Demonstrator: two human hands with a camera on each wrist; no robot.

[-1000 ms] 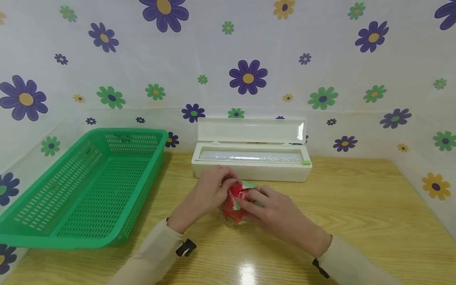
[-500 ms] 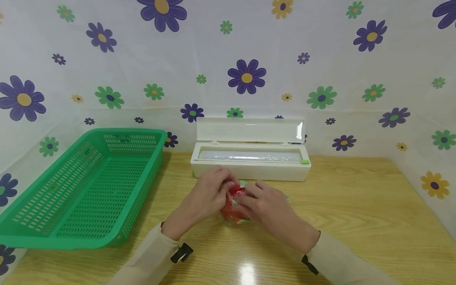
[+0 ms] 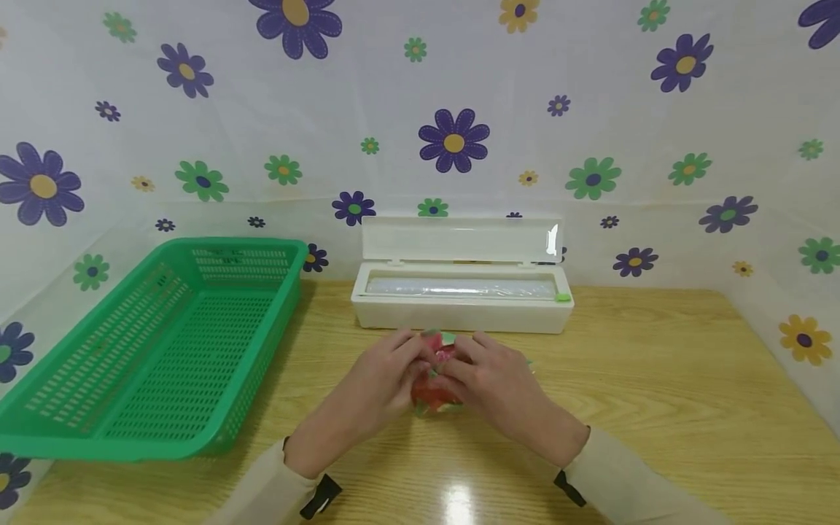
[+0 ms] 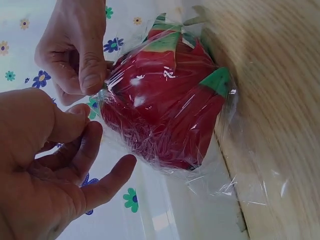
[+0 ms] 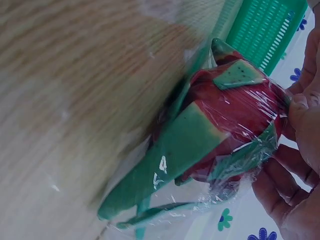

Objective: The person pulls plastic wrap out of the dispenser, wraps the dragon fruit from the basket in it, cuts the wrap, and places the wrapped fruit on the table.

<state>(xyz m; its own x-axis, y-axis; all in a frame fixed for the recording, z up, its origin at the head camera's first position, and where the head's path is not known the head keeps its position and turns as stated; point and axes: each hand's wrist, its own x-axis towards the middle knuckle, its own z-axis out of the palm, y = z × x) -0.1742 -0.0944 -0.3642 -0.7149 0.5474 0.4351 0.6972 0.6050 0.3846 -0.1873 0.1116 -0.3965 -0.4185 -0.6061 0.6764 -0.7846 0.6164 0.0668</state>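
Note:
A red dragon fruit (image 3: 436,395) with green-tipped scales sits at mid-table in front of the long white box. Clear cling film (image 4: 217,182) wraps it, creased over the red skin and spread loosely at its base. My left hand (image 3: 370,390) pinches gathered film at the top of the fruit between thumb and fingers. Opposite it, my right hand (image 3: 502,386) pinches the same bunched film, and the fingertips of both hands nearly meet. Long green scales (image 5: 170,155) show through the film in the right wrist view. The hands cover much of the fruit in the head view.
Behind the hands stands a white cling film dispenser (image 3: 462,317), its lid (image 3: 459,239) raised and a film roll (image 3: 459,287) inside. A green slotted basket (image 3: 216,437) stands at the left. Flowered cloth hangs behind the wooden table (image 3: 656,379).
My left hand has drawn slightly nearer to me, its fingertips closing in on the right hand's. The right hand has shifted a little left. Basket and dispenser stay put.

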